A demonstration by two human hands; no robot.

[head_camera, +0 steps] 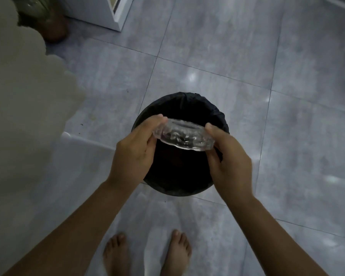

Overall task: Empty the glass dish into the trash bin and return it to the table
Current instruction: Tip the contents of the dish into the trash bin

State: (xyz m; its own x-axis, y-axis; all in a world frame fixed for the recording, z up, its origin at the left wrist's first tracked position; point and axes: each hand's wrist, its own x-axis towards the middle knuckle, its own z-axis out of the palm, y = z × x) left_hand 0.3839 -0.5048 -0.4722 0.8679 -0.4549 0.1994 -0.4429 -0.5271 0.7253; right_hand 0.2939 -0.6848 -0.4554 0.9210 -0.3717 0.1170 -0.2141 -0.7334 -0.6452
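A clear, patterned glass dish (184,136) hangs tipped over the mouth of a round trash bin (179,104) lined with a black bag. My left hand (135,150) grips the dish's left edge and my right hand (227,158) grips its right edge. The dish's thick side wall faces me, and the opening is turned away and downward. The bin's inside is dark, so its contents cannot be made out.
The bin stands on grey floor tiles (247,66). My bare feet (147,253) are just in front of it. A pale scalloped table edge (28,96) fills the left side, and a white cabinet corner (112,14) is at the top.
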